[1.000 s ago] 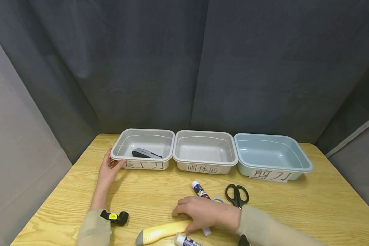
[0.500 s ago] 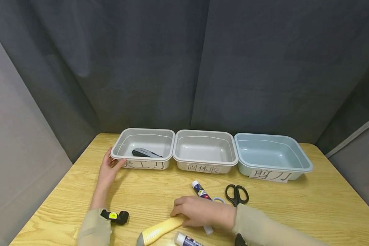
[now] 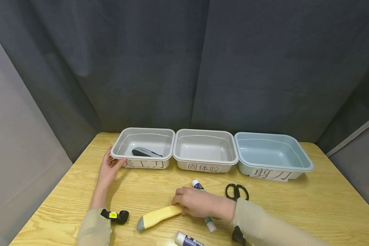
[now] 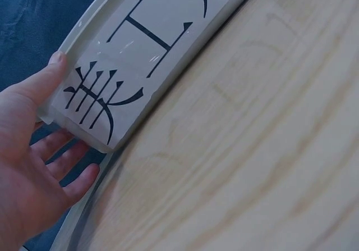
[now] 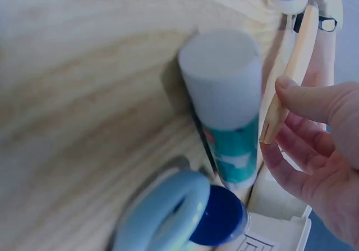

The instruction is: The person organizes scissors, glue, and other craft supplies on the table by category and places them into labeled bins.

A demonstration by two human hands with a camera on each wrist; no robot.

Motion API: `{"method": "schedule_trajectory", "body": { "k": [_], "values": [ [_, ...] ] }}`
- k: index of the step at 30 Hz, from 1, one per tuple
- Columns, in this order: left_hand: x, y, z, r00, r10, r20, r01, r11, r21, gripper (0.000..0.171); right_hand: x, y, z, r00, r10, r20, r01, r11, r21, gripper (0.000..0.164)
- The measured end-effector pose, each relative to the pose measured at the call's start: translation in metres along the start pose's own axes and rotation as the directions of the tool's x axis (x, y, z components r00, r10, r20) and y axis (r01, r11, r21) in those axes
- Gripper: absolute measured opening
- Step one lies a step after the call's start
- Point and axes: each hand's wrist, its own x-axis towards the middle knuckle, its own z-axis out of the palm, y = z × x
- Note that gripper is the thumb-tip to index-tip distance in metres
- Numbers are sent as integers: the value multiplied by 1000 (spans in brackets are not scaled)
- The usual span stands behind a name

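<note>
My right hand [image 3: 196, 202] pinches one end of a yellow utility knife [image 3: 160, 217] with a grey tip, low over the table. In the right wrist view, thumb and fingers hold the yellow knife [image 5: 297, 65] close to a green-labelled glue stick [image 5: 230, 144]. My left hand [image 3: 109, 169] grips the front left corner of the left grey bin [image 3: 147, 158]. Its thumb lies on the rim in the left wrist view, the other fingers at the bin's side [image 4: 106, 94]. Inside that bin lies a grey and black utility knife [image 3: 146, 152].
A middle grey bin [image 3: 206, 160] and a blue bin [image 3: 276, 167] continue the row, with paper labels. On the table lie black scissors [image 3: 237, 192], a blue-labelled glue stick [image 3: 198, 185] and another glue stick [image 3: 188, 240] in front. Blue scissor handles [image 5: 162, 217] show under the right hand.
My right hand has taken hold of the yellow utility knife and moved it slightly up and away from the front glue stick. My left hand stays at the bin.
</note>
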Motion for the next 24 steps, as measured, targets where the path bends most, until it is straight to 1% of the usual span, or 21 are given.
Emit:
{"method": "schedule_trajectory", "body": {
  "k": [4, 8, 12, 18, 24],
  "values": [
    [0, 0, 0, 1000, 4, -3, -4, 1000, 10, 81, 4, 4, -6, 999, 48, -8, -48, 999, 2, 38],
    [-1, -1, 1, 1000, 7, -15, -7, 1000, 18, 80, 9, 9, -11, 996, 89, -22, -89, 996, 13, 36],
    [-1, -1, 1, 1000, 6, -12, -6, 1000, 11, 80, 13, 14, -16, 994, 99, -46, -98, 995, 17, 33],
    [0, 0, 1, 1000, -5, -1, 5, 1000, 2, 81, 19, 21, -24, 991, 94, -93, -95, 995, -8, 33],
    [0, -1, 0, 1000, 0, 0, 0, 1000, -3, 81, 26, 30, -32, 986, 101, -131, -103, 995, -14, 33]
  ]
}}
